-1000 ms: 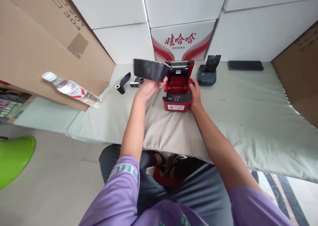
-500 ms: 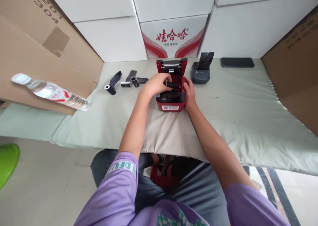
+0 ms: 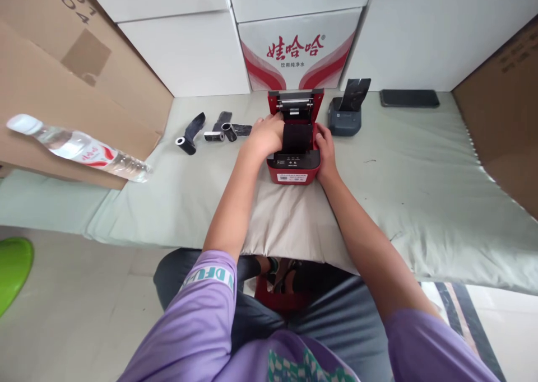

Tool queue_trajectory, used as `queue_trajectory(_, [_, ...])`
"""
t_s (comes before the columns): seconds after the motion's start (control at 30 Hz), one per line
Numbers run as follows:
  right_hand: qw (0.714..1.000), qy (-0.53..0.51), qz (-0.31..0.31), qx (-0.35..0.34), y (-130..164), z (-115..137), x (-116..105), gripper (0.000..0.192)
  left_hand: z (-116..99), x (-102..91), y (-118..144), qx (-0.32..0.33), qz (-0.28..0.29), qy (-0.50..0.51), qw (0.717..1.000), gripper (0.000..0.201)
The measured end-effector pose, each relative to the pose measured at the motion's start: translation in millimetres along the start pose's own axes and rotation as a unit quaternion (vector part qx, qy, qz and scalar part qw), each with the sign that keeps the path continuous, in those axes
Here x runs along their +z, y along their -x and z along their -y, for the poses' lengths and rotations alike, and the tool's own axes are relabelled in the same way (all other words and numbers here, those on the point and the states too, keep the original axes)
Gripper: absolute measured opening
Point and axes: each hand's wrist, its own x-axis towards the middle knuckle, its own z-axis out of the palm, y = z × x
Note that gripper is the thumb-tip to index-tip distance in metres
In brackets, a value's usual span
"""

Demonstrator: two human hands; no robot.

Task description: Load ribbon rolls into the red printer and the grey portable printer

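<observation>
A red label printer [image 3: 294,175] sits on the cloth-covered surface with its lid [image 3: 296,99] raised. Inside it a wide black strip or roll [image 3: 297,138] shows, partly covered by my left hand [image 3: 269,133]. That hand is curled over the printer's left side, its fingertips by the lid hinge and partly hidden. My right hand [image 3: 327,151] grips the right wall, thumb on top and the other fingers out of sight. To the left lie black rolls with loose tails, including one roll [image 3: 186,145] with a white core.
A dark blue printer [image 3: 344,123] with a black strip [image 3: 355,93] standing out of it is right of the red one. A black phone [image 3: 409,98] lies by the white boxes [image 3: 302,51]. A water bottle [image 3: 84,149] is at left, beside a cardboard box [image 3: 126,85].
My left hand has let go of the black roll inside the printer and shifted to the left side. The black strip now lies more exposed. My right hand keeps its hold.
</observation>
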Motion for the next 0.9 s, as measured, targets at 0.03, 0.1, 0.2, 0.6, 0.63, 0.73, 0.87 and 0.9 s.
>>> queue_trajectory(0.03, [1.0,-0.002,-0.001,0.001,0,0,0,0.077,1,-0.3,0,0.001,0.005,-0.004,1.0,0.049])
queue_trajectory(0.1, [1.0,-0.004,-0.004,0.004,0,0,0,0.077,5,-3.3,0,-0.002,0.022,-0.001,1.0,0.043])
queue_trajectory(0.2, [1.0,-0.005,-0.003,0.001,0,1,0,0.078,10,-15.1,5,-0.014,0.044,0.051,0.998,0.023])
queue_trajectory(0.6, [0.998,0.018,0.059,-0.033,-10,-1,0,0.078,0,-67.1,49,0.057,0.034,0.151,0.986,0.016])
queue_trajectory(0.63, [0.997,0.002,0.068,-0.038,-12,-2,0,0.077,-3,-68.9,51,0.059,0.028,0.132,0.989,0.014])
queue_trajectory(0.73, [0.992,-0.056,0.099,-0.06,-14,-3,1,0.068,-9,-71.8,55,0.088,0.009,0.096,0.991,0.014])
queue_trajectory(0.87, [0.988,-0.06,0.121,-0.072,-13,1,0,0.059,-13,-73.5,59,0.085,0.012,0.079,0.993,0.016])
queue_trajectory(0.9, [0.988,-0.059,0.12,-0.071,-13,2,0,0.061,-14,-74.2,60,0.074,0.019,0.078,0.994,0.016])
